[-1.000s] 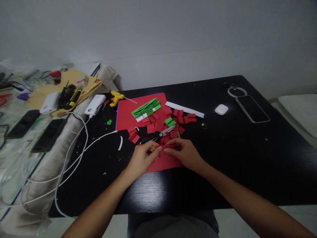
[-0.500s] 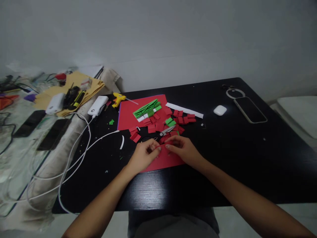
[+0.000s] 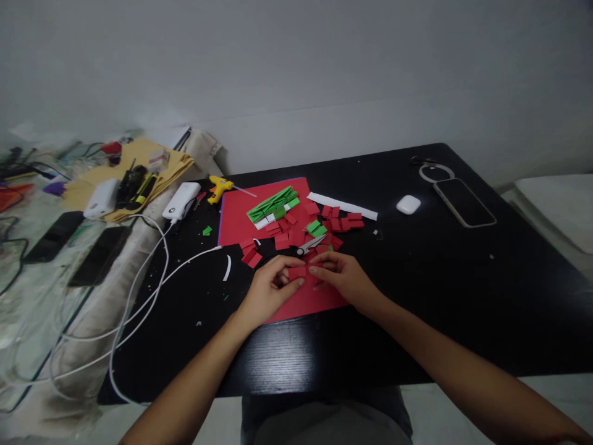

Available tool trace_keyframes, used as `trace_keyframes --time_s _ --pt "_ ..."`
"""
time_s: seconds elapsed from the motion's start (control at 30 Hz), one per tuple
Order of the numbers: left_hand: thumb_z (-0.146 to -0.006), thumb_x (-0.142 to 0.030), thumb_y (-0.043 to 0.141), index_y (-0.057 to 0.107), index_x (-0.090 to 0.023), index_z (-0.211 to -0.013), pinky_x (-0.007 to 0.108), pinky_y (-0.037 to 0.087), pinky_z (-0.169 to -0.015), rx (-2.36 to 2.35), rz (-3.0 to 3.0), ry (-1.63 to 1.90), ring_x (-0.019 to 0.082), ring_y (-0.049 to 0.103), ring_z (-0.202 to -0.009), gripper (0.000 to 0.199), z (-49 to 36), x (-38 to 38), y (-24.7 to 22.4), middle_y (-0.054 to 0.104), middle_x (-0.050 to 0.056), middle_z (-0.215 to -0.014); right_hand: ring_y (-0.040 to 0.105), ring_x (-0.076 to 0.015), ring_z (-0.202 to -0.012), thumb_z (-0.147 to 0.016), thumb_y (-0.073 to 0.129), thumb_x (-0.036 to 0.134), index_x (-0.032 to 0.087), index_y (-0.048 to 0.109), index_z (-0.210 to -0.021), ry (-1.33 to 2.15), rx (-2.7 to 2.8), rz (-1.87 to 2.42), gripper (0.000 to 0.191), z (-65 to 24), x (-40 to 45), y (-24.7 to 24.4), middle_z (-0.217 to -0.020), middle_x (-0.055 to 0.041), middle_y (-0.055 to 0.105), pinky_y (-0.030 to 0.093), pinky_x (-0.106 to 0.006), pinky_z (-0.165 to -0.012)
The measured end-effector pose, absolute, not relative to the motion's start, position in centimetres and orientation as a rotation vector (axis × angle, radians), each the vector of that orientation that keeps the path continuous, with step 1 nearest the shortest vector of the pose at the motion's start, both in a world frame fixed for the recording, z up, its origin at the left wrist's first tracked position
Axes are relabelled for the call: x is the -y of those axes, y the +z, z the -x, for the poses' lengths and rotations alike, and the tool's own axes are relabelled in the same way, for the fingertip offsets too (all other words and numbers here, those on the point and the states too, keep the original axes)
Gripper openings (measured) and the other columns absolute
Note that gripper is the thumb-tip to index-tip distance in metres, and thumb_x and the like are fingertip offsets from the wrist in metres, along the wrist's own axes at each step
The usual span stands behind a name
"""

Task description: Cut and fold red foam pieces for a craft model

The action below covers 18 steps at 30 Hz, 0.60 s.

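Observation:
Between my two hands is a small red paper piece [image 3: 297, 272], held just above a red sheet [image 3: 306, 303] near the table's front. My left hand [image 3: 271, 283] pinches its left side between thumb and fingers. On its right side, my right hand [image 3: 340, 275] is closed with thumb and forefinger at the paper. Just beyond my fingers lie scissors [image 3: 309, 246], their handles mostly hidden. Around them are several folded red paper pieces [image 3: 281, 240] and a green folded piece [image 3: 317, 228]. A bundle of green folded strips [image 3: 273, 205] rests on a larger red sheet [image 3: 234, 219].
A yellow glue gun [image 3: 218, 188] and a white power bank [image 3: 182, 201] with a cable are at the back left. A white paper strip [image 3: 343, 206] lies behind the pieces. To the right are a white earbud case [image 3: 408, 204] and a phone [image 3: 464, 202].
The red paper piece between my fingers now shows its flat face more clearly. Both hands stay in nearly the same place, and the view has shifted slightly.

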<state>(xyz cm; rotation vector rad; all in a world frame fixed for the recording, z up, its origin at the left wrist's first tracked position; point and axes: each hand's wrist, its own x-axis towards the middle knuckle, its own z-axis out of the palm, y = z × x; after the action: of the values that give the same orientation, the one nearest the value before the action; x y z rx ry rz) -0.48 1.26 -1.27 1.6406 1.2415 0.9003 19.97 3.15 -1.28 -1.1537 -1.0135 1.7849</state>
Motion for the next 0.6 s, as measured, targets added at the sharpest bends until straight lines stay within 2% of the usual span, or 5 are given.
trace_keyframes --time_s 0.17,0.33,0.47,0.6 --pt "-0.087 -0.031 0.075 0.070 -0.021 -0.109 0.023 0.041 -0.060 -1.230 -1.618 0.945 0.012 0.050 -0.067 0.025 0.55 -1.20 -1.52 0.060 0.001 -0.084 0.072 -0.0166 -0.063 -0.066 0.091 0.048 0.018 0.071 -0.090 1.789 1.016 1.161 0.043 -20.05 -3.12 -1.13 -0.076 -0.0009 0.074 0.062 -0.033 -0.069" --pt "-0.091 -0.030 0.069 0.071 -0.020 -0.102 0.024 0.043 -0.062 -1.214 -1.653 0.887 0.012 0.052 -0.070 0.015 0.48 -1.05 -1.40 0.065 0.005 -0.098 0.071 -0.0175 -0.068 -0.075 0.083 0.049 0.018 0.073 -0.089 1.658 1.197 1.191 0.035 -20.29 -3.42 -1.17 -0.084 -0.0032 0.074 0.060 -0.033 -0.071" --pt "-0.094 -0.030 0.065 0.071 -0.019 -0.100 0.023 0.044 -0.063 -1.237 -1.645 0.842 0.012 0.055 -0.070 0.014 0.41 -1.06 -1.45 0.064 0.004 -0.090 0.069 -0.0178 -0.067 -0.080 0.078 0.044 0.019 0.072 -0.086 1.541 1.356 1.215 0.027 -20.64 -3.74 -1.42 -0.079 -0.0025 0.073 0.057 -0.031 -0.067" --pt "-0.093 -0.029 0.065 0.072 -0.018 -0.099 0.023 0.045 -0.062 -1.264 -1.615 0.890 0.012 0.056 -0.068 0.014 0.40 -1.22 -1.58 0.064 0.004 -0.088 0.069 -0.0176 -0.060 -0.075 0.084 0.042 0.019 0.069 -0.095 1.703 1.303 1.168 0.034 -20.94 -3.87 -1.79 -0.071 -0.0005 0.073 0.057 -0.032 -0.066"
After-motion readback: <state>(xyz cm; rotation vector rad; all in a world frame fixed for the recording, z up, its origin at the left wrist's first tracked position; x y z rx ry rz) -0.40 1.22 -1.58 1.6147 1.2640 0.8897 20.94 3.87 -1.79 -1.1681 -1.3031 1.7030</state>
